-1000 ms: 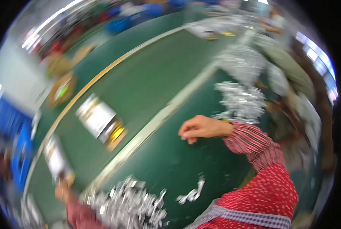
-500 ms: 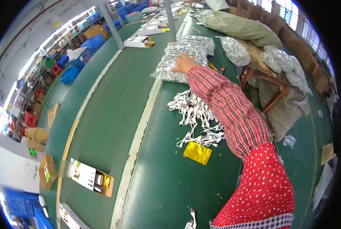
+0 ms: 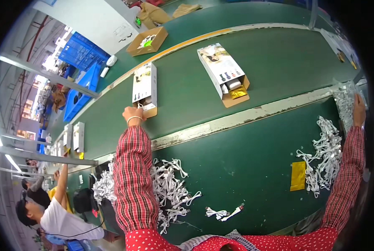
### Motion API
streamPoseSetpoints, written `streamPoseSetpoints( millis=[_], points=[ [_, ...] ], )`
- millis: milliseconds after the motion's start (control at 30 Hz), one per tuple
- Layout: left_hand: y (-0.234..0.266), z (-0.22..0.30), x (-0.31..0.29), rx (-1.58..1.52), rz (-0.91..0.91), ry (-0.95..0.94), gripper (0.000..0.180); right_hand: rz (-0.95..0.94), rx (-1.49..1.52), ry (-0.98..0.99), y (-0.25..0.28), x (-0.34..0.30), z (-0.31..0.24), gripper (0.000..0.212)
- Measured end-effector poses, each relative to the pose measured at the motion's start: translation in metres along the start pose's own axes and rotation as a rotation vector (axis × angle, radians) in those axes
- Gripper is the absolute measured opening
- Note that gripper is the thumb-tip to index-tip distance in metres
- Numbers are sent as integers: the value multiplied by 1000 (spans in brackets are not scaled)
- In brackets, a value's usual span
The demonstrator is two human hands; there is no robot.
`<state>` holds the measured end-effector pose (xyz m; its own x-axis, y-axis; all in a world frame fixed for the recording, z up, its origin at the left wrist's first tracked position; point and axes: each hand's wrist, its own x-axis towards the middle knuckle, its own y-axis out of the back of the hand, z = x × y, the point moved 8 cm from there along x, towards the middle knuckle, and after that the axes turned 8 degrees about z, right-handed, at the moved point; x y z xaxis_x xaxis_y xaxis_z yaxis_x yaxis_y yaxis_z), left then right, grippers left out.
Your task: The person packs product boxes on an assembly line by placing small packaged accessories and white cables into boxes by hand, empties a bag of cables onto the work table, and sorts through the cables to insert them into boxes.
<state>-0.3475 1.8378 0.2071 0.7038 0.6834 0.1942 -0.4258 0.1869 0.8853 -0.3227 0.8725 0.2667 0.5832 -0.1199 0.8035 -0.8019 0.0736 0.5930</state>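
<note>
My left hand (image 3: 133,115) is closed at the near, open end of a white printed box (image 3: 144,85) standing on the green belt. A bit of white cable (image 3: 140,105) shows at its fingertips, by the box opening. At the far right, my right hand (image 3: 359,111) lies with fingers stretched along a clear, silvery plastic bag (image 3: 345,104). Below that bag is a heap of white charging cables (image 3: 325,154), with a gold pouch (image 3: 298,176) beside it. Another white box (image 3: 221,67) on the belt stands open, a gold packet and white items showing inside.
More white cables (image 3: 170,188) lie beside my left forearm, and a small bundle (image 3: 224,212) sits near me. Across the belt are a cardboard tray (image 3: 148,42) and a blue tray (image 3: 82,92). A co-worker (image 3: 65,217) works at the left under metal rails (image 3: 48,67).
The view has swung left. My left hand has come into view at a box. My right hand stays at the plastic bags, now at the far right edge, its fingers less spread.
</note>
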Motion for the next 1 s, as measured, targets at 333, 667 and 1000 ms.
streamPoseSetpoints(
  millis=[333,667,1000],
  points=[
    [38,11,-2,-529,50,-367,40,152,984,-69,153,44,-198,19],
    [89,223,-307,-1448,-799,-190,34,-802,1992,-805,226,-137,-394,26],
    [114,66,-432,-1040,-1204,-585,54,-1316,1978,-381,258,-250,-449,28]
  ],
)
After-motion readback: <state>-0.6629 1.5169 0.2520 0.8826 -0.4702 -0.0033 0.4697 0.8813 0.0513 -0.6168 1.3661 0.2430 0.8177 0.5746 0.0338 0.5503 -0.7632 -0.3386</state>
